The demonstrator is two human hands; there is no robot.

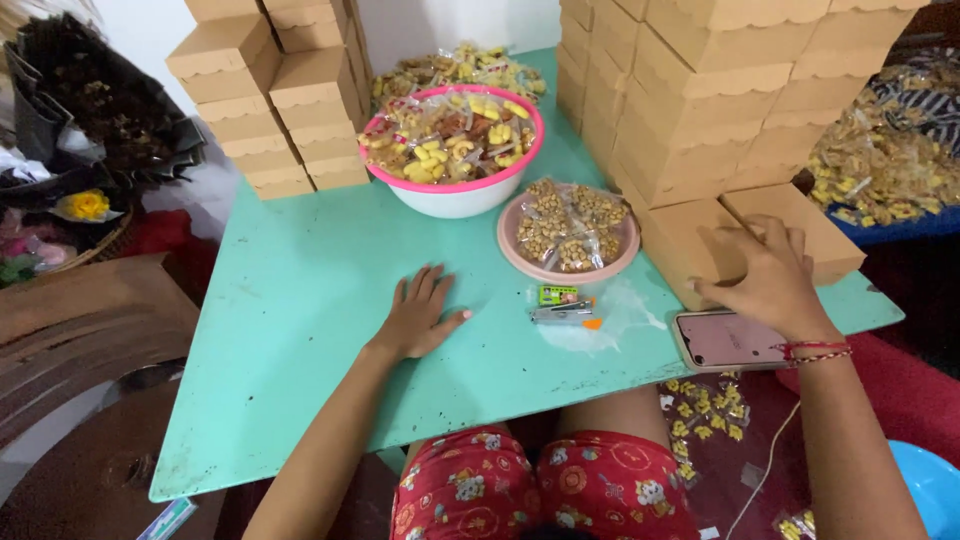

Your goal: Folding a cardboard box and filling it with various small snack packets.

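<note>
Right hand (770,275) spread on tan cardboard box (690,245) — plain, lidded (unclamped), left hand (418,315) flat on table (300,300)

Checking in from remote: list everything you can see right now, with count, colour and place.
table: one, mint green, centre
large bowl: one, pink and white, back centre of table, full of bagged snacks
small plate: one, pink, in front of the bowl, holding bagged nuts
snack packets: a heap, yellowish, behind the bowl
cardboard boxes: many, tan, stacked at left back and right of table
flat box: one, tan, right edge of table
phone: one, pinkish, near right edge
lighter: one, beside a small green packet
left hand: flat on the table
right hand: on the flat box
</note>
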